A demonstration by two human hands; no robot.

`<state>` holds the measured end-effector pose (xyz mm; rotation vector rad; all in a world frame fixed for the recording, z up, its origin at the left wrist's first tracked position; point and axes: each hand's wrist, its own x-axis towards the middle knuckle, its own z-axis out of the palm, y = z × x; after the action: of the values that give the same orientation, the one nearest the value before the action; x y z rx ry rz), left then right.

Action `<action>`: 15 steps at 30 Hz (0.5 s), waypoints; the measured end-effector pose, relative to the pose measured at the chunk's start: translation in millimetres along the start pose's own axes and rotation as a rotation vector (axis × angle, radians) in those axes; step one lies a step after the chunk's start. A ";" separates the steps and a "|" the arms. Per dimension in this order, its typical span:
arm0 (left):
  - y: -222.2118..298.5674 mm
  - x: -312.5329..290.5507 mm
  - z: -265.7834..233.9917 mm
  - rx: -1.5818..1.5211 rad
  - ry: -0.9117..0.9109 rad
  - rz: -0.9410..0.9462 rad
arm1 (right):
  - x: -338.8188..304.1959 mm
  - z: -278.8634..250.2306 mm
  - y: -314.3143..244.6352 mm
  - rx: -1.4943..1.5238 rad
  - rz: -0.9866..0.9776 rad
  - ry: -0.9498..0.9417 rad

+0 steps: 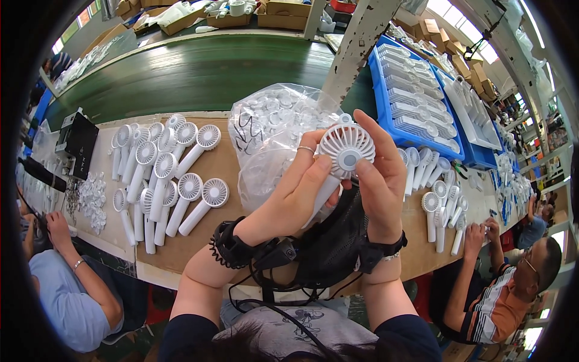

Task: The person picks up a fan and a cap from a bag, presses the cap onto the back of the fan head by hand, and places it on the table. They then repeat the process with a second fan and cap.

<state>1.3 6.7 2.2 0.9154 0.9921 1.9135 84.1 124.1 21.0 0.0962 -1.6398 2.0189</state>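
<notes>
A white handheld fan (pixel 347 158) is up in front of me, its round slotted grille and grey centre facing me. My left hand (pixel 298 187) is wrapped around its handle, with the thumb against the lower left of the grille. On the other side, my right hand (pixel 383 181) grips the rim, its thumb pressed near the grey centre and its fingers partly behind. Just behind the fan lies a clear plastic bag (pixel 256 130) full of small round transparent parts. Below my hands is a black mesh pouch (pixel 329 244) with cables, and black bands circle both wrists.
Several white fans (pixel 163 172) lie in a group on the left, more (pixel 443 202) on the right. A green conveyor belt (pixel 199 72) runs behind the table. Blue trays (pixel 381 90) of clear parts stand back right, beside a chipped white post (pixel 356 51). People work on both sides.
</notes>
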 end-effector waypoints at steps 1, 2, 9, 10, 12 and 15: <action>1.4 -1.1 0.8 0.026 0.001 0.002 | -0.5 0.9 -0.5 -0.021 -0.005 -0.005; 2.5 -2.5 1.6 0.052 0.003 0.004 | -1.1 1.7 -0.7 -0.041 -0.009 -0.010; 2.4 -6.4 4.1 0.304 0.029 0.000 | -2.8 3.8 0.2 -0.197 -0.032 0.041; 1.6 -5.8 4.0 0.349 0.032 -0.001 | -2.4 3.9 -0.1 -0.185 -0.032 0.048; -2.0 -4.6 4.3 0.389 0.035 -0.005 | -3.1 1.6 1.2 -0.177 -0.029 0.057; -3.2 -0.5 3.7 0.459 0.029 0.107 | -1.4 -2.4 4.3 -0.174 -0.099 0.019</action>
<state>5.6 8.7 0.9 1.2202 1.4612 1.8194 84.1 125.3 16.0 0.0933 -1.7563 1.7908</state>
